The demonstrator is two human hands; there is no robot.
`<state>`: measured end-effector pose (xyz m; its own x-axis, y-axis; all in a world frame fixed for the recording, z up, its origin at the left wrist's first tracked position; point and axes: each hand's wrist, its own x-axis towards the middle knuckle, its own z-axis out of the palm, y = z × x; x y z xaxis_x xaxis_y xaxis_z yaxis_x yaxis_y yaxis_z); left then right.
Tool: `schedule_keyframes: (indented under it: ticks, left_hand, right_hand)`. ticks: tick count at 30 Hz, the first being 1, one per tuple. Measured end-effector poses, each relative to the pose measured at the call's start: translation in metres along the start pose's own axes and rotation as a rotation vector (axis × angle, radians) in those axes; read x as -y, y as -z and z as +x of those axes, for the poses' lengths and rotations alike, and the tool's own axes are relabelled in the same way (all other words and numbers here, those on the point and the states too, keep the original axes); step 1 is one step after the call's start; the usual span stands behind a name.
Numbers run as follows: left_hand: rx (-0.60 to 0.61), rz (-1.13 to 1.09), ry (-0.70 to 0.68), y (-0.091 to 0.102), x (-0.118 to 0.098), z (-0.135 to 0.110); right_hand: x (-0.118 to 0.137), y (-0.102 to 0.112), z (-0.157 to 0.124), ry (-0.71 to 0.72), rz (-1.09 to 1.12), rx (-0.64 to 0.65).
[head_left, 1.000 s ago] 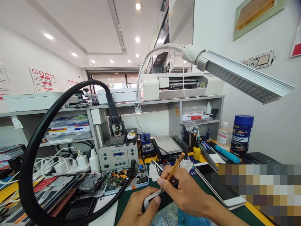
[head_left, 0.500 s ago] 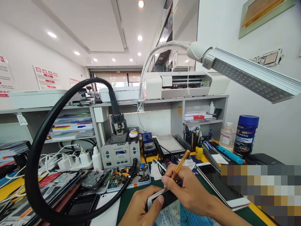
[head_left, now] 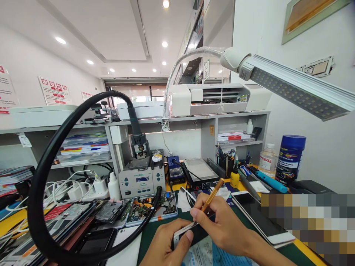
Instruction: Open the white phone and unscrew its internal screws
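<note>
My left hand [head_left: 166,245] grips the edge of a white phone [head_left: 181,232] that is held just above the green mat at the bottom centre, thumb pressed on its corner. My right hand [head_left: 222,225] is closed in a pen-like pinch on a gold-handled screwdriver [head_left: 213,194]. Its tip points down at the phone's top edge. The handle slants up and to the right. A printed blue sheet [head_left: 206,255] lies under the phone.
A thick black hose [head_left: 46,162] loops from the rework station [head_left: 141,181] across the left. Opened phones and circuit boards [head_left: 149,208] crowd the left bench. Another phone [head_left: 257,218] lies at the right. An LED lamp [head_left: 291,87] hangs overhead. Bottles and a blue can [head_left: 290,159] stand at the right.
The view shifted slightly right and up during the first half second. Both hands keep the same grip on the phone and screwdriver, with barely any movement since.
</note>
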<state>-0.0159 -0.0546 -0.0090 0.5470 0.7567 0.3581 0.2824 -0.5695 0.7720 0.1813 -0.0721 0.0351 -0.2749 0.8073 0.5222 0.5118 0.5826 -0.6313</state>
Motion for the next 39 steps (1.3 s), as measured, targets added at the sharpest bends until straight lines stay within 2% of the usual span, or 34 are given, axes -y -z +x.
schedule_keyframes:
  ticks: [10,16,22,27,34,39]
  left_hand:
    - [-0.088,-0.004,-0.04,-0.0015,-0.004,-0.0029]
    - [-0.079,0.022,-0.045,0.0,-0.0021,-0.0022]
    - [-0.041,0.065,-0.019,-0.0024,0.0007,-0.0032]
    - [-0.086,0.109,0.008,-0.0022,0.0004,-0.0092]
    - [-0.003,0.082,0.07,-0.0002,-0.0038,-0.0073]
    - [0.015,0.087,0.009,-0.0015,0.0011,-0.0039]
  right_hand:
    - [0.0002,-0.0018,-0.0002,-0.016,-0.014,0.006]
    - [-0.0005,-0.0029,-0.0002,-0.019,0.005,-0.012]
    - [-0.0052,-0.0062,-0.0019,-0.089,0.151,-0.028]
    - [-0.0032,-0.0049,-0.0016,-0.035,0.1,-0.029]
    - [-0.0019,-0.0029,-0.0019,-0.009,0.065,-0.014]
    - [-0.002,-0.0027,-0.0021,-0.015,0.081,-0.005]
